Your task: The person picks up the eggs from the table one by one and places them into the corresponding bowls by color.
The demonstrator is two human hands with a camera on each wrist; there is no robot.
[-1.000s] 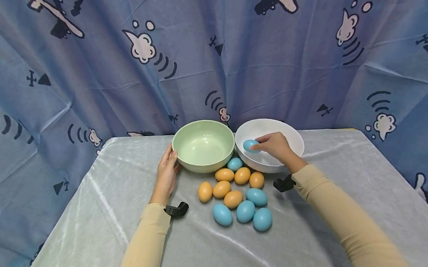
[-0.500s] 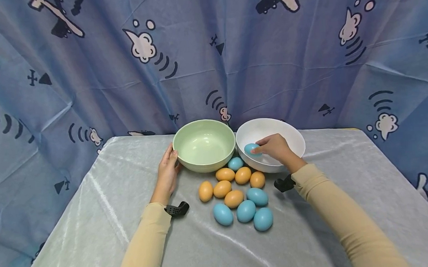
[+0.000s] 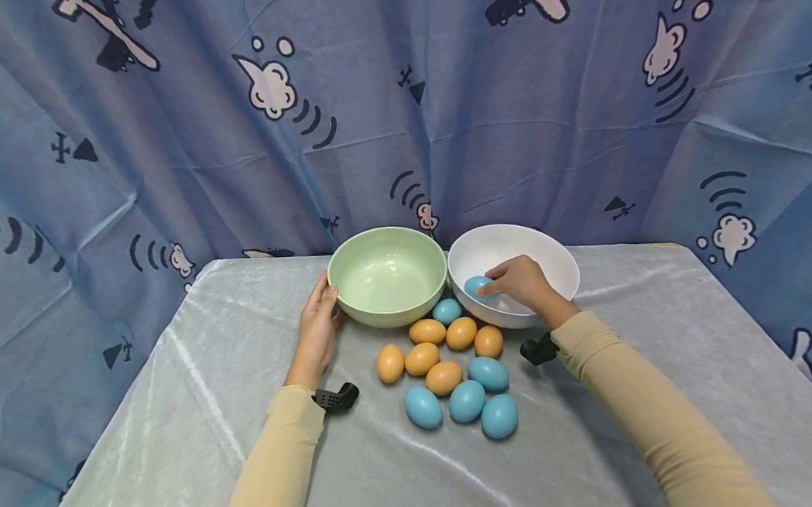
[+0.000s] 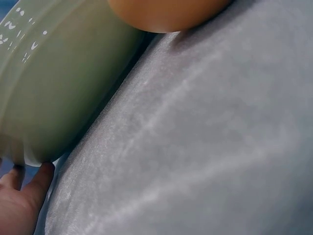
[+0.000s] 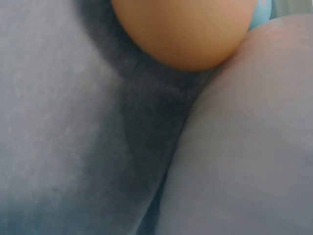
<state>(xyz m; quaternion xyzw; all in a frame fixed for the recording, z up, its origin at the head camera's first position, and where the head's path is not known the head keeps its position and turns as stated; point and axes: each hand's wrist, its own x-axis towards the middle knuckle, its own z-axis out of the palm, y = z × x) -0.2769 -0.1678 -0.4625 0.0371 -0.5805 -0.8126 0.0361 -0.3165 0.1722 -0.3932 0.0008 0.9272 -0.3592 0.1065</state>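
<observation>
In the head view my right hand (image 3: 525,281) reaches over the near rim of the white bowl (image 3: 562,267). Thumb and fingers pinch a blue egg (image 3: 476,286) low inside it. My left hand (image 3: 317,326) rests against the left side of the light green bowl (image 3: 379,267), its fingers fairly straight along the wall. The left wrist view shows fingertips (image 4: 45,169) touching the green bowl's outside (image 4: 63,83). No egg shows inside the green bowl. In the right wrist view an orange egg (image 5: 186,29) sits close by the white bowl's outer wall (image 5: 244,137).
In front of the bowls several orange eggs (image 3: 422,359) lie in a loose group on the grey cloth (image 3: 248,418). Several blue eggs (image 3: 467,402) lie nearer me, and one blue egg (image 3: 447,311) sits between the bowls. A patterned blue curtain (image 3: 370,116) hangs behind the table.
My right hand has lowered the blue egg slightly farther into the white bowl, still pinching it. The left hand stays against the green bowl, and the eggs on the cloth lie as before.
</observation>
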